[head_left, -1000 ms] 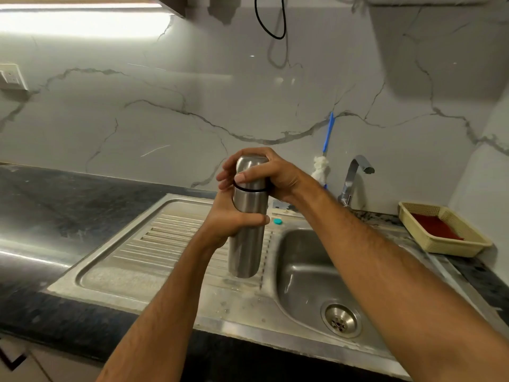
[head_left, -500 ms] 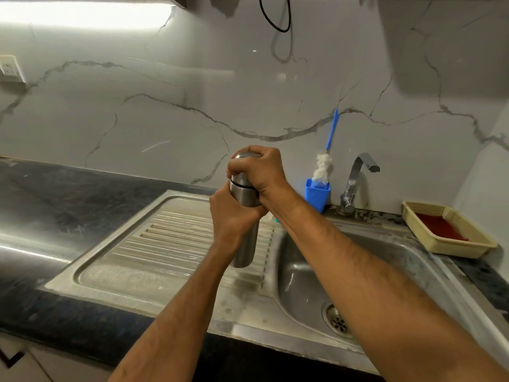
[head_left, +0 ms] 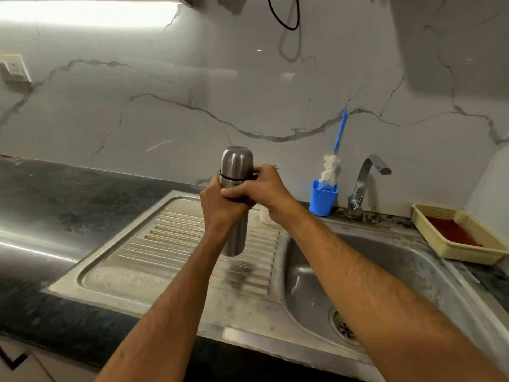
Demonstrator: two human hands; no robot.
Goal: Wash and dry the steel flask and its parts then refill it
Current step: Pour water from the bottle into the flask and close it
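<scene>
Steel flask (head_left: 236, 172), capped and upright, hung above the drainboard (head_left: 170, 241); our left hand (head_left: 220, 209) and right hand (head_left: 260, 188) curled around its middle.

1. The flask (head_left: 234, 205) is brushed steel, smooth with a soft sheen.
2. The sink (head_left: 316, 285) and its ribbed drainboard (head_left: 170, 244) are dull, stained steel.
3. The tap (head_left: 366, 183) is shiny metal.
4. The cup (head_left: 322, 199) is glossy blue plastic.
5. The basket (head_left: 451, 252) is woven cream plastic.
6. The wall (head_left: 192, 78) is polished veined marble.
</scene>
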